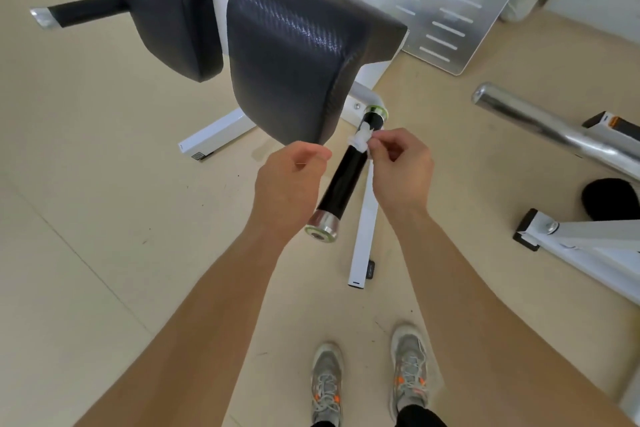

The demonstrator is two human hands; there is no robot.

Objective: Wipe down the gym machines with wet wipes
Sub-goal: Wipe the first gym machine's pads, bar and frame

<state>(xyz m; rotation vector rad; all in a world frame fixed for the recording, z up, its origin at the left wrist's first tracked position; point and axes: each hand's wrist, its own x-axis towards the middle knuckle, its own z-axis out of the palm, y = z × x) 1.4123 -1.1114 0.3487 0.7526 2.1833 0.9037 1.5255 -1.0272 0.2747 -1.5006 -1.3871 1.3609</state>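
A gym machine with two black padded cushions (298,55) on a white frame (214,132) fills the upper middle. A black foam handle (346,180) with a silver end cap points toward me below the right cushion. My right hand (398,166) pinches a small white wet wipe (362,139) against the upper part of this handle. My left hand (294,180) hovers just left of the handle with its fingers curled, apparently holding nothing; its fingertips lie near the cushion's lower edge.
A second black handle (86,10) sticks out at the far left. A perforated metal footplate (446,0) leans at the upper right. Another machine's chrome bar (547,128) and white frame (588,239) stand at the right. My shoes (367,378) are on the beige floor.
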